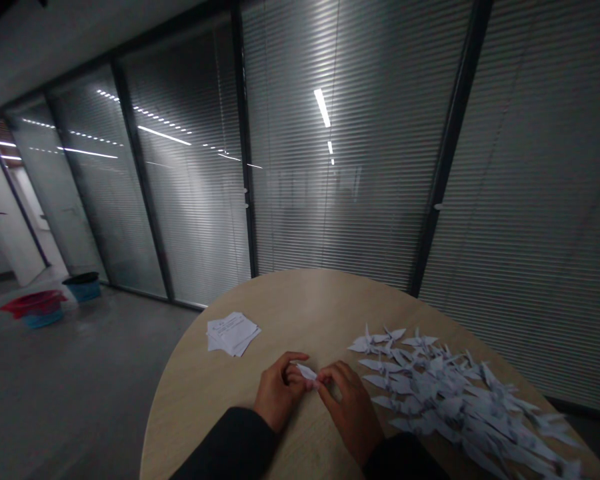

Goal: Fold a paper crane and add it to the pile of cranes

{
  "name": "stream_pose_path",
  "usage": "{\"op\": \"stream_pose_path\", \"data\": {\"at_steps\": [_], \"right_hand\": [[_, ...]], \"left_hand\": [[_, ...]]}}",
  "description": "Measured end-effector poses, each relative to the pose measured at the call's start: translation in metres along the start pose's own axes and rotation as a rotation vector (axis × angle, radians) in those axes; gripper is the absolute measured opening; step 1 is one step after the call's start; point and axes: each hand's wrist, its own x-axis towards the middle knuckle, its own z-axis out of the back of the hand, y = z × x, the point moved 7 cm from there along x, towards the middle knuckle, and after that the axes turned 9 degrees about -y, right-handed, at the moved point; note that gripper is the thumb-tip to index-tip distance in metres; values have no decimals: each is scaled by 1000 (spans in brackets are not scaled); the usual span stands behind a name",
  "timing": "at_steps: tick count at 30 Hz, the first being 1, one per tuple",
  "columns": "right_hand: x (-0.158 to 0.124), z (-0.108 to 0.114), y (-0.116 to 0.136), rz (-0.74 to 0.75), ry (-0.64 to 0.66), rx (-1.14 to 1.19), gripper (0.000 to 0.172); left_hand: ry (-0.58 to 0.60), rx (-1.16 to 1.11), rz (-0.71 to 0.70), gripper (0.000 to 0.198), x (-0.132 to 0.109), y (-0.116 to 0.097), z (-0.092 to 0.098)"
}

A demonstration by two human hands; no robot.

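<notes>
Round wooden table (300, 307): the left hand (279, 393) and right hand (350, 413) pinch a folded white paper (306, 372) between them; paper cranes (455, 400) lie at three o'clock.

The folded paper (306, 371) and the cranes (445, 393) are white, shaded grey, and the stack (233, 333) is white with dark print. The table (260, 313) is pale beige. The sleeves (230, 447) are black. The blinds (360, 200) have grey horizontal stripes. The basket (43, 319) is blue under red, and the bin (85, 290) is blue with a black top.
</notes>
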Motion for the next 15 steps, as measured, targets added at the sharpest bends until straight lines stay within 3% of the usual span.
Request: {"op": "stream_pose_path", "data": {"at_steps": [6, 15], "right_hand": [[0, 4, 11, 139, -26, -76, 9], [1, 10, 20, 224, -89, -160, 10]], "left_hand": [[28, -33, -12, 45, 1, 4, -2], [114, -72, 26, 52, 0, 13, -8]]}}
